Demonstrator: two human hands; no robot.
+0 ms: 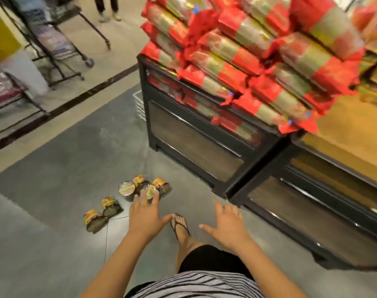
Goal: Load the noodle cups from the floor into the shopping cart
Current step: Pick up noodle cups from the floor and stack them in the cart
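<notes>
Noodle cups [127, 188], six, on the floor [54, 211]

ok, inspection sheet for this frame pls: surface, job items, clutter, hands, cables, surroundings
Surface: grey tiled floor, image partly blurred.
Job's things: four noodle cups clustered together; two more cups on their sides to the left. Shopping cart: cannot tell.
Clutter: white wire basket beside the display stand.
Grippers: left hand open, fingers spread, reaching toward the cluster; right hand open, holding nothing.
Cables: nothing seen.
Surroundings: display stand stacked with red-and-gold packs; wheeled black racks and another person's legs beyond.
</notes>
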